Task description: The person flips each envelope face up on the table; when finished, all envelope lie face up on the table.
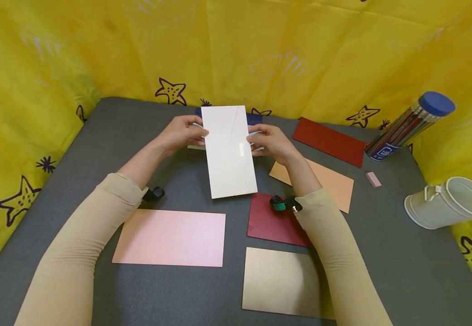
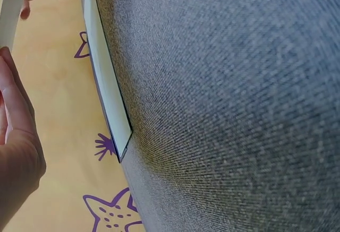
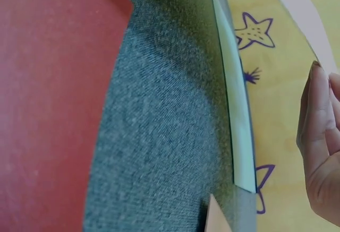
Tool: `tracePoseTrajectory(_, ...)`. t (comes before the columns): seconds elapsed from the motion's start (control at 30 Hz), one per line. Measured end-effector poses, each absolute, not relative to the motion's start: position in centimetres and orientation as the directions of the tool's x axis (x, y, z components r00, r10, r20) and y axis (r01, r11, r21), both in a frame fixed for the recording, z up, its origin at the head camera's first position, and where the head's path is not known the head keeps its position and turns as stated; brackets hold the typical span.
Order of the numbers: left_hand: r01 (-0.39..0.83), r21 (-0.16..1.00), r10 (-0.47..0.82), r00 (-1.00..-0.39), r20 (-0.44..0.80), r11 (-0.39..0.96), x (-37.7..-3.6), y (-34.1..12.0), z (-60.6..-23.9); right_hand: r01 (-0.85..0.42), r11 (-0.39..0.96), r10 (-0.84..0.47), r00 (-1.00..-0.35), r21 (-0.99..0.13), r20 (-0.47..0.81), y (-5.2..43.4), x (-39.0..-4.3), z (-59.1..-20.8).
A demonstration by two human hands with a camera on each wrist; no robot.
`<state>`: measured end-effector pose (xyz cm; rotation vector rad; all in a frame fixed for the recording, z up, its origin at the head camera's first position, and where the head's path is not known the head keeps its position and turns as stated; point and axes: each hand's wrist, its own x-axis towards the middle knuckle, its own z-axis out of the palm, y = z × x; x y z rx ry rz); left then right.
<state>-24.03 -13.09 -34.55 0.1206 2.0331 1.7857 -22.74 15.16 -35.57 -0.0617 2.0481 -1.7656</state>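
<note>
Grey woven fabric across the tabletop (image 1: pixel 178 294), with its weave plain to see in both wrist views, and yellow cloth (image 1: pixel 223 50) hung behind and down both sides, printed with dark-outlined starfish and paler fish. Toward the far side, holds a white card (image 1: pixel 227 156) raised clear of the surface, marked with fine slanting lines and a small glare. Pinches its left edge with the left hand (image 1: pixel 183 134), thumb in front, bent fingers behind; pinches the right edge with the right hand (image 1: pixel 271 140), thumb against the border, fingers partly curled. Behind the card, mostly hidden, a dark blue item (image 1: pixel 255 119), too covered to identify. Closer in, on the grey, a pale pink card (image 1: pixel 170 237) to the left; to the right a maroon card (image 1: pixel 262 224) and, nearest of all, a beige card (image 1: pixel 278 280), both partly beneath the line of the right sleeve (image 1: pixel 337 253). Beyond that forearm, a peach card (image 1: pixel 333 183) and a red card (image 1: pixel 328 141) lying askew. Near the right side, a blue-lidded tube of pencils (image 1: pixel 407 124) upright, a small pink eraser (image 1: pixel 373 179) and a white bucket (image 1: pixel 435 206) with a side handle.
</note>
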Motion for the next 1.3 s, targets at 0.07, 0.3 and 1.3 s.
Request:
tracePoseTrajectory(0.07,-0.208,0.969,0.322,-0.916,-0.24,0.131,-24.1,-13.2,-34.5,0.249,0.204,-0.303,-0.903,-0.947,-0.303,15.2,-22.7,-35.6)
tracePoseTrajectory(0.3,-0.201,0.978,0.273,-0.945,-0.18,-0.052,-24.3,-13.7,-34.7,0.256,0.245,-0.254,-0.914,-0.935,-0.317,16.0,-22.9,-36.2)
tracePoseTrajectory(1.3,-0.353,0.833,0.233,-0.847,-0.478,0.426,-25.2,-16.5,-35.1,0.32,0.344,-0.212,-0.89,-0.883,-0.405,18.7,-23.0,-36.6)
